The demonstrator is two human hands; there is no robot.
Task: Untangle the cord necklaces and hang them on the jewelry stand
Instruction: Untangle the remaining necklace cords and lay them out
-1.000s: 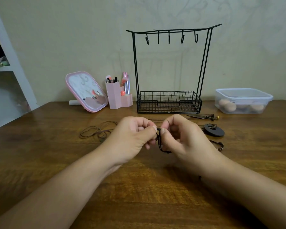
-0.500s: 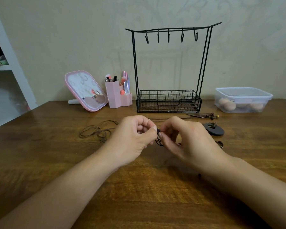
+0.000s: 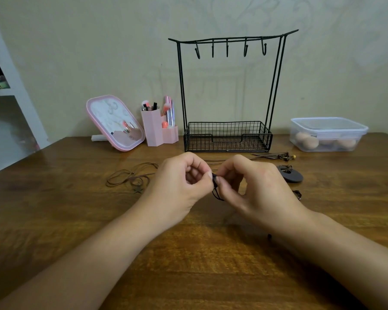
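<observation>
My left hand [image 3: 179,182] and my right hand [image 3: 253,186] meet above the table's middle, both pinching a knot of dark cord [image 3: 216,186] between thumb and fingertips. A short loop of that cord hangs below the pinch. A brown cord necklace [image 3: 130,177] with a small star pendant lies loose to the left. A round dark pendant [image 3: 290,174] and a beaded pendant [image 3: 280,155] lie to the right. The black wire jewelry stand [image 3: 227,135] stands behind, its several hooks bare.
A pink mirror [image 3: 114,123] and pink brush holder [image 3: 157,128] stand left of the stand. A clear lidded box [image 3: 327,134] with sponges sits at the back right. A white shelf [image 3: 11,86] rises at the left edge of the wooden table [image 3: 188,253].
The cord loop under my fingers has grown shorter, and my right hand has rolled slightly, its fingers working on the knot. The left hand stays almost still.
</observation>
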